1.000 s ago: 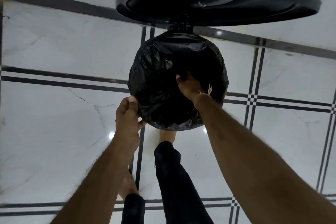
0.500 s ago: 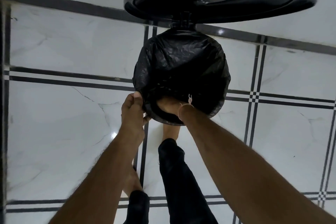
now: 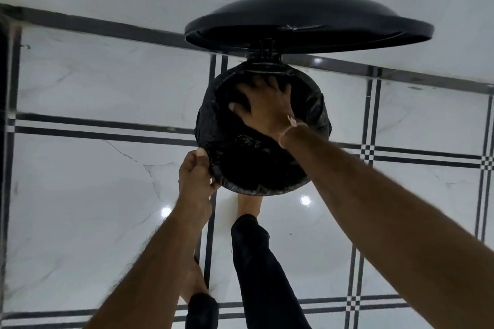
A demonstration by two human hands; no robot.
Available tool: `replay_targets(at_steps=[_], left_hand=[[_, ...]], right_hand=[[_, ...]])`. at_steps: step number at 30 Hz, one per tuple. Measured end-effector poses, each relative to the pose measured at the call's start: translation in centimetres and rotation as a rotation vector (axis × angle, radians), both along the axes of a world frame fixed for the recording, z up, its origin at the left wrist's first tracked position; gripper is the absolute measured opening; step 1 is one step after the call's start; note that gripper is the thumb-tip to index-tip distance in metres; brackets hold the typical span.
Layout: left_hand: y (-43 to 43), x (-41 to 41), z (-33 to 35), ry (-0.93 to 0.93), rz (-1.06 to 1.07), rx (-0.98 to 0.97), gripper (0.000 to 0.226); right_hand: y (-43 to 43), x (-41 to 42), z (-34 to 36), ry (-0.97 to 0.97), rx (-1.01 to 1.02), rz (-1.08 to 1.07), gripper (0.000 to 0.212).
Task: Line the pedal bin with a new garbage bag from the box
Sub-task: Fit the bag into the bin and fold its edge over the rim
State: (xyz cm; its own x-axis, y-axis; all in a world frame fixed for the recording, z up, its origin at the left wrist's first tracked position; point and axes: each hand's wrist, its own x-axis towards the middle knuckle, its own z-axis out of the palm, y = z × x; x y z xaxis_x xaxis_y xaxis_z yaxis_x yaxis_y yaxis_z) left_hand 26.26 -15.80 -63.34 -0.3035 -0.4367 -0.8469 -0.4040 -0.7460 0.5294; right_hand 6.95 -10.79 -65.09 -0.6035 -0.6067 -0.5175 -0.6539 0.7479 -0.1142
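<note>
A round black pedal bin stands on the floor in front of me with its lid [image 3: 310, 21] raised at the back. A black garbage bag [image 3: 211, 128] is folded over the bin's rim and lines the inside. My left hand [image 3: 196, 176] pinches the bag's edge against the near left rim. My right hand [image 3: 263, 107] reaches into the bin with fingers spread, pressing flat on the bag at the far inner wall. The bin's body is hidden under the bag. No box is in view.
White marble floor tiles with black stripe borders [image 3: 101, 128] surround the bin. A white wall with a dark skirting strip [image 3: 107, 27] runs behind it. My legs in black trousers [image 3: 256, 262] and bare feet stand just before the bin.
My right hand moved from the near rim to the far inside of the bin and spread open. The bag's mouth now shows open over the rim. The left hand kept its hold.
</note>
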Motion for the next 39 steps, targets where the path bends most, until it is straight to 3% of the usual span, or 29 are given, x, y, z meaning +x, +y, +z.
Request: replay_targets(at_steps=[4,8,10,13,16,17,19,22,24,26,29,31,34,39], left_hand=[[-0.1,0.1,-0.2,-0.014,-0.011,0.006,0.026],[-0.1,0.1,-0.1,-0.045,0.0,0.008,0.026],[-0.1,0.1,0.1,-0.054,0.009,0.019,0.025],[-0.6,0.3,0.6,-0.053,0.016,0.079,0.017],[-1.8,0.2,1.2,-0.115,0.088,0.134,0.02],[-2.2,-0.1,1.1,-0.19,0.096,0.079,0.025],[-2.9,-0.9,1.4,-0.302,0.033,-0.221,0.028],[-4.2,-3.9,1.9,-0.228,-0.231,-0.766,0.03],[-5.0,-7.5,1.2,-0.147,-0.491,-0.882,0.041],[-5.3,-11.2,0.2,-0.095,-0.698,-0.864,0.05],[-5.5,-14.0,-1.1,-0.115,-0.858,-0.872,0.042],[-6.5,-14.1,-1.8,-0.117,-0.845,-0.885,0.038],[-7.6,-13.5,-2.8,-0.043,-0.752,-0.755,0.038],[-8.0,-13.6,-3.2,-0.049,-0.654,-0.714,0.061]], right_hand=[[-0.6,-0.8,-1.8,-0.187,0.14,-0.086,0.056],[2.8,2.4,1.5,0.039,-0.121,-0.3,0.048],[5.2,3.2,2.2,0.04,-0.158,-0.352,0.054],[7.5,2.4,2.1,-0.072,-0.139,-0.276,0.06],[8.3,2.0,3.0,0.022,-0.352,-0.225,0.055],[8.6,2.2,3.5,0.08,-0.404,-0.255,0.055],[9.1,2.2,4.4,0.169,-0.443,-0.366,0.055],[8.6,0.4,4.6,0.219,-0.41,-0.477,0.056],[7.7,-1.3,4.0,0.115,-0.423,-0.516,0.051],[6.7,-3.2,3.6,-0.057,-0.521,-0.621,0.045],[5.8,-5.0,2.5,-0.279,-0.626,-0.896,0.037],[5.6,-5.5,1.6,-0.29,-0.608,-0.921,0.039],[5.7,-6.0,0.8,-0.248,-0.567,-0.91,0.041],[6.3,-6.8,-0.4,-0.115,-0.475,-0.8,0.056]])
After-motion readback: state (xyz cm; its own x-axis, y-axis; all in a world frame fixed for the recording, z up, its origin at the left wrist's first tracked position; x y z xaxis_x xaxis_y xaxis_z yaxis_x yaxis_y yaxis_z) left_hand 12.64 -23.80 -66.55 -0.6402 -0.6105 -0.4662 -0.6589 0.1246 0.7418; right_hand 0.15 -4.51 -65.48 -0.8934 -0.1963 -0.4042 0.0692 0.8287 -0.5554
